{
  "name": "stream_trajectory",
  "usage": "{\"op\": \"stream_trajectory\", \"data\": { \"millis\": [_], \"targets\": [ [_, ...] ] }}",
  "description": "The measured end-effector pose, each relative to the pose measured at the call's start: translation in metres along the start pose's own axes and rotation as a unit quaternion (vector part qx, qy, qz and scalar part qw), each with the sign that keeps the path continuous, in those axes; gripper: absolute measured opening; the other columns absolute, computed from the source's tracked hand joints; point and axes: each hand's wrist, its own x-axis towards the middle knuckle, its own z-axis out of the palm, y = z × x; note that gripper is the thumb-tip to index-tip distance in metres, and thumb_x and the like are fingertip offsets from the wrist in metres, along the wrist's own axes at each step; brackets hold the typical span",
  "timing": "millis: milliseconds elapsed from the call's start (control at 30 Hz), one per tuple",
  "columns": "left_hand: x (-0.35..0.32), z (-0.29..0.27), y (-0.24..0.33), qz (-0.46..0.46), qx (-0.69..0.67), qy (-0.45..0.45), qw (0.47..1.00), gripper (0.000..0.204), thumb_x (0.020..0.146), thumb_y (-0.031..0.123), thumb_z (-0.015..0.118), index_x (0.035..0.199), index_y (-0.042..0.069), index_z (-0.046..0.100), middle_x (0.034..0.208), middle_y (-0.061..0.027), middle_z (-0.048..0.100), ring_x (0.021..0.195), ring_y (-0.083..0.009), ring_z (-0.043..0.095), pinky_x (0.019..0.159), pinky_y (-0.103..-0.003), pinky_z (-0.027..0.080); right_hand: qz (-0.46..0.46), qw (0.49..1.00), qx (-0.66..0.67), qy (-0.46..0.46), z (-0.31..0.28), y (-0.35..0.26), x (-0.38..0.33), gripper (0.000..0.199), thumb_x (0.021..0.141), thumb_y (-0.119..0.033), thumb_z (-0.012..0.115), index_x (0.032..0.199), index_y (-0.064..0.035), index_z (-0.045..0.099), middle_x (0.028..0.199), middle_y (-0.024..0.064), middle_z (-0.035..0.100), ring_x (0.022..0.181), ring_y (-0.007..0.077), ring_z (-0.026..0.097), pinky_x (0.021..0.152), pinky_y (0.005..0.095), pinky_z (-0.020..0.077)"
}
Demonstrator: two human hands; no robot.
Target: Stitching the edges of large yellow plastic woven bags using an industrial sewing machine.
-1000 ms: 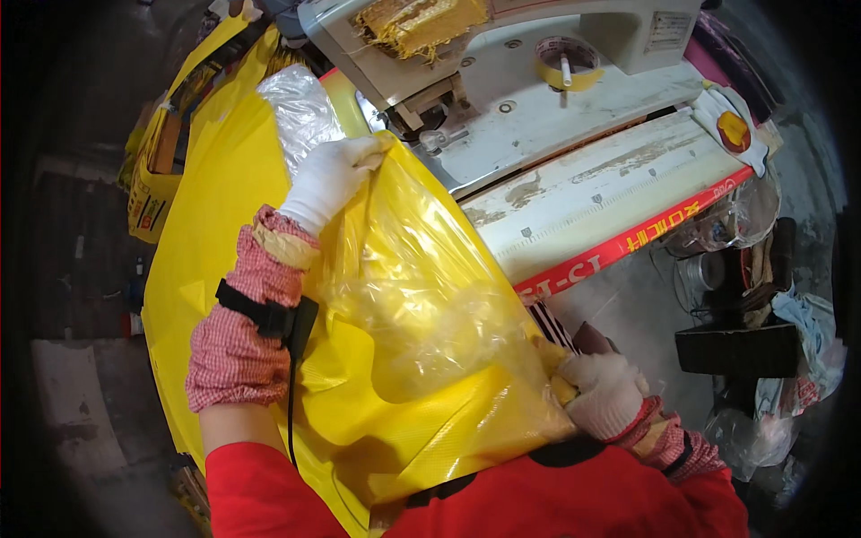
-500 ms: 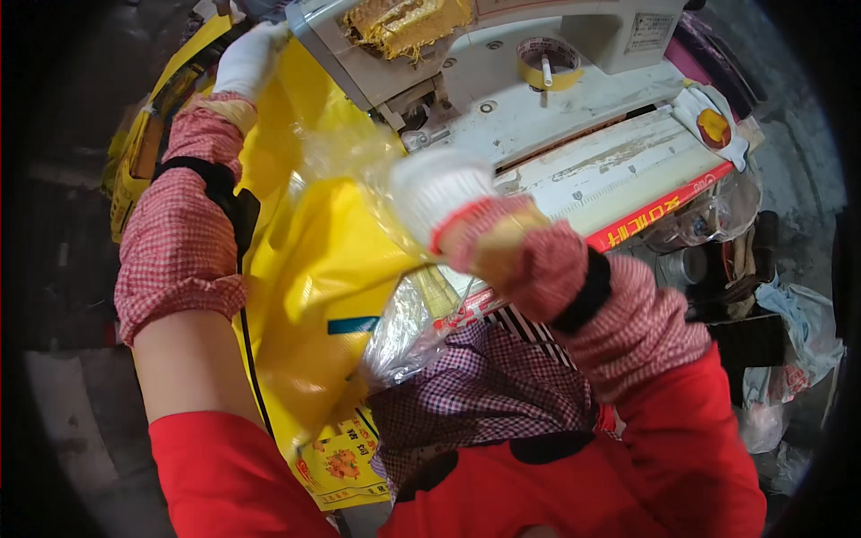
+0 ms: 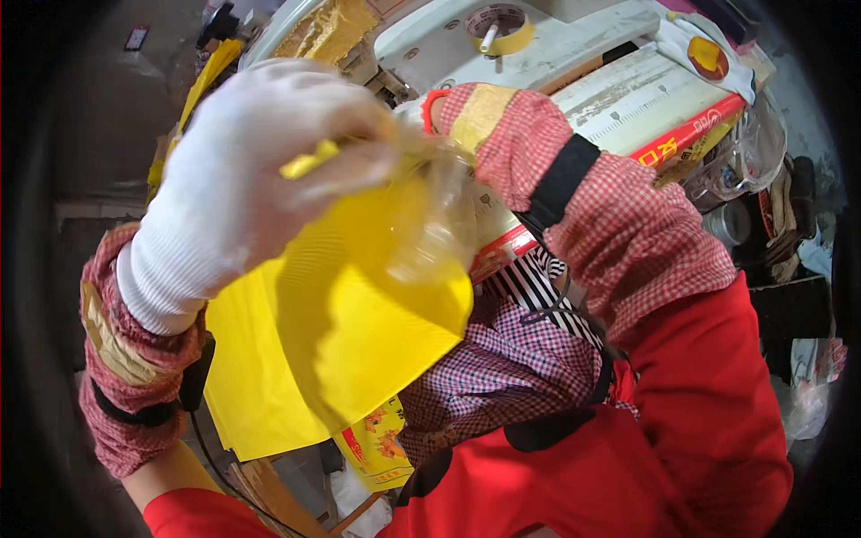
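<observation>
My left hand [image 3: 247,170], in a white knit glove, is raised at the left, its fingers blurred but closed on the top edge of a yellow plastic sack [image 3: 359,332]. From that grip the sack hangs down in front of me. Clear plastic film [image 3: 439,220], smeared by motion, hangs at the sack's upper right. Only a bit of my right hand [image 3: 414,113] shows, its white glove with a red cuff beside the film; its fingers are hidden behind my left hand and the sack.
A pale sewing machine [image 3: 421,54] stands ahead, with a yellow tape roll [image 3: 520,40] on its bed. A white glove with a yellow and red patch [image 3: 708,58] lies at the right of the worktable [image 3: 646,112]. Clear plastic [image 3: 744,148] hangs below it. A black cord [image 3: 224,480] runs at lower left.
My left hand has come from the far left toward me, raising the yellow sack's edge. My right hand has moved forward, behind the left. The view has shifted somewhat.
</observation>
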Motion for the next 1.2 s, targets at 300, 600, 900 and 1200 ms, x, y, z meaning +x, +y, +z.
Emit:
{"op": "stream_trajectory", "data": {
  "millis": [300, 600, 900, 1200],
  "targets": [
    [0.075, 0.012, 0.052, 0.148, 0.019, -0.091, 0.985, 0.049, 0.062, 0.044, 0.073, 0.088, 0.005, 0.058, 0.084, -0.011, 0.058, 0.083, -0.0308, 0.057, 0.078, -0.04, 0.043, -0.002, 0.996, 0.09, 0.024, 0.015, 0.021, -0.031, 0.029, 0.065, -0.025, 0.064, 0.084, -0.0029, 0.065, 0.077, 0.0171, 0.063, 0.072, 0.0324, 0.061, 0.063, 0.0387, 0.0485],
    [0.086, 0.024, 0.05, 0.17, -0.091, -0.122, 0.974, 0.063, 0.051, 0.044, 0.078, 0.099, 0.009, 0.055, 0.096, -0.0104, 0.054, 0.09, -0.0298, 0.052, 0.076, -0.039, 0.041, -0.007, 0.993, 0.107, 0.045, 0.02, 0.025, -0.054, 0.029, 0.065, -0.025, 0.065, 0.085, -0.0037, 0.065, 0.078, 0.0154, 0.063, 0.072, 0.0308, 0.061, 0.063, 0.0382, 0.0483],
    [0.086, 0.026, 0.048, 0.214, -0.066, -0.196, 0.955, 0.072, 0.053, 0.03, 0.077, 0.117, 0.008, 0.049, 0.104, -0.0097, 0.051, 0.097, -0.0286, 0.048, 0.079, -0.041, 0.04, -0.019, 0.993, 0.109, 0.045, 0.02, 0.021, -0.055, 0.029, 0.065, -0.025, 0.067, 0.086, -0.0046, 0.065, 0.079, 0.0137, 0.063, 0.073, 0.0293, 0.06, 0.063, 0.0378, 0.0482],
    [0.094, 0.046, 0.068, 0.323, 0.028, -0.218, 0.921, 0.06, 0.063, 0.035, 0.069, 0.117, 0.015, 0.05, 0.098, -0.0044, 0.057, 0.095, -0.0232, 0.053, 0.079, -0.038, 0.043, -0.041, 0.995, 0.085, 0.045, 0.01, 0.02, -0.04, 0.029, 0.065, -0.024, 0.068, 0.087, -0.0055, 0.065, 0.079, 0.012, 0.063, 0.073, 0.0278, 0.06, 0.064, 0.0374, 0.048]
  ]
}}
